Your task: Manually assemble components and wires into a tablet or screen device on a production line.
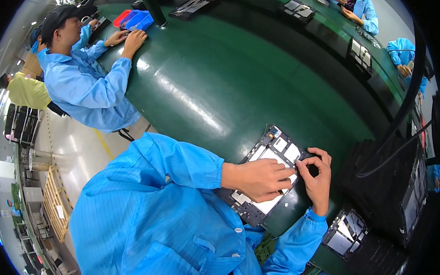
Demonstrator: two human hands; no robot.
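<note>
An opened tablet-like device [266, 154] lies at a slant on the green table in front of me, with white panels in a black frame and a small circuit part at its far corner. My left hand [258, 179] reaches across it palm down, bent fingers resting on the white panel and pointing at the right edge. At that edge my right hand [317, 178] brings thumb and index finger together in a pinch, close to the left fingertips. Whatever sits between them is too small to make out.
Black stacked trays [376, 179] stand at the right, with another opened device [345, 233] beside them. More devices lie along a dark strip, such as one at far right [360, 56]. A co-worker [85, 75] sits at the left near blue bins [138, 21]. A green post [152, 9] rises at the back.
</note>
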